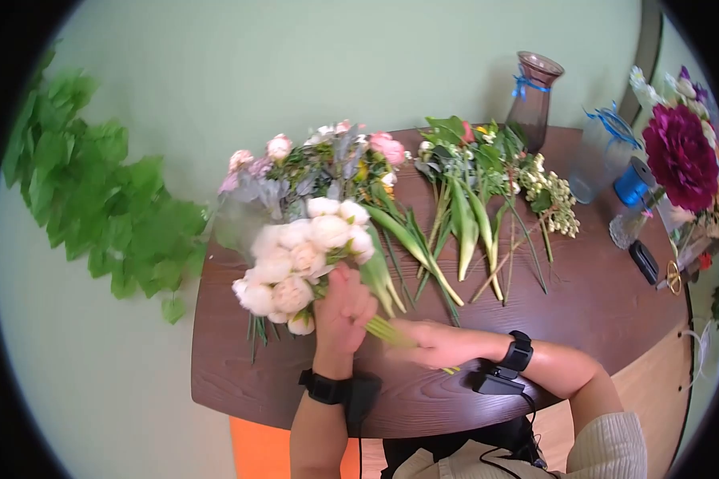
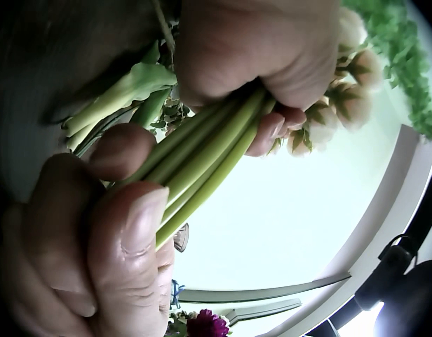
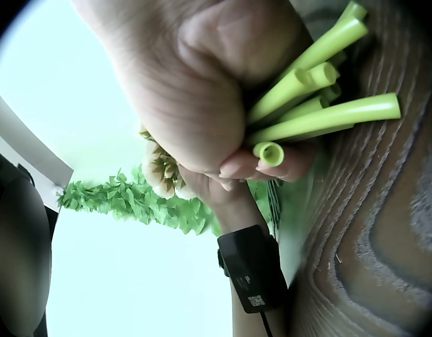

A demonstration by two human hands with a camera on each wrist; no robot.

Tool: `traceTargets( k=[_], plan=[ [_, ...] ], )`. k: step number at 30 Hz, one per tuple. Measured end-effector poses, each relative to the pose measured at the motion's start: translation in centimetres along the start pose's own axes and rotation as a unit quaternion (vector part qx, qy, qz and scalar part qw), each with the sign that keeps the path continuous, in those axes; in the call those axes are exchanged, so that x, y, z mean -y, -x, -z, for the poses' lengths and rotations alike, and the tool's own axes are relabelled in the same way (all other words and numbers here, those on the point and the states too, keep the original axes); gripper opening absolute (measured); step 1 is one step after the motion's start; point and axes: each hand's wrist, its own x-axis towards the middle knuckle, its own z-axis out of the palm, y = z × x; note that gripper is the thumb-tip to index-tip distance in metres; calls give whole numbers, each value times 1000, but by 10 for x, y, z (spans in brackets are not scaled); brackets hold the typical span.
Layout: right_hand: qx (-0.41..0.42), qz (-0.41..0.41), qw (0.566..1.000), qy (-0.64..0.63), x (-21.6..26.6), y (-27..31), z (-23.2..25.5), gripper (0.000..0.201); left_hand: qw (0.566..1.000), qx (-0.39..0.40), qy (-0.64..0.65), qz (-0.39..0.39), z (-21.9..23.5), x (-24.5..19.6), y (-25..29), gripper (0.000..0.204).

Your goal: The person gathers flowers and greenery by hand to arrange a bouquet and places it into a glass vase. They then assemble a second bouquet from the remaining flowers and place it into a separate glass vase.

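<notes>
Toward nine o'clock on the dark wooden table (image 1: pixel 256 383), a bunch of cream flowers (image 1: pixel 295 255) is held above the surface, its stems (image 2: pixel 202 154) slanting toward four o'clock. The left hand (image 1: pixel 345 307) grasps the stems just below the blooms; the right hand (image 1: pixel 427 343), at six o'clock, is closed round their lower part, and the green stem ends (image 3: pixel 377 107) project beyond it. Mixed flowers (image 1: pixel 387 149) lie between ten and eleven o'clock, and loose green stalks (image 1: pixel 465 231) between twelve and one. A purple-tinted vase (image 1: pixel 533 108) with a blue ribbon stands at one o'clock; a clear vase (image 1: pixel 589 168) and a blue ribbon spool (image 1: pixel 633 182) occupy two o'clock. Leafy garland (image 1: pixel 136 215) hangs on the wall between nine and ten.
</notes>
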Motion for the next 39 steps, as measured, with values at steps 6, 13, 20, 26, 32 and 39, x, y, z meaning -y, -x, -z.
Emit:
traceTargets(
  k=[6,13,20,26,32,39],
  plan=[
    [73,-135,975,-159,10,0,6,17,1000,-20,-17,1,-3,2,-1,23],
    [58,-120,978,-161,13,-1,3,19,1000,-12,-16,-8,-10,-3,0,26],
    [39,-86,987,-127,19,1,13,35,994,-4,28,-101,-5,-56,-2,26],
    [-51,-51,985,-155,9,-10,20,43,984,21,44,-172,21,-107,10,28],
    [-135,-107,965,-199,12,-63,17,49,984,-5,90,-153,48,-97,13,25],
    [-229,-206,878,-367,-6,-123,13,35,984,-17,101,-148,43,-92,14,22]
  ],
)
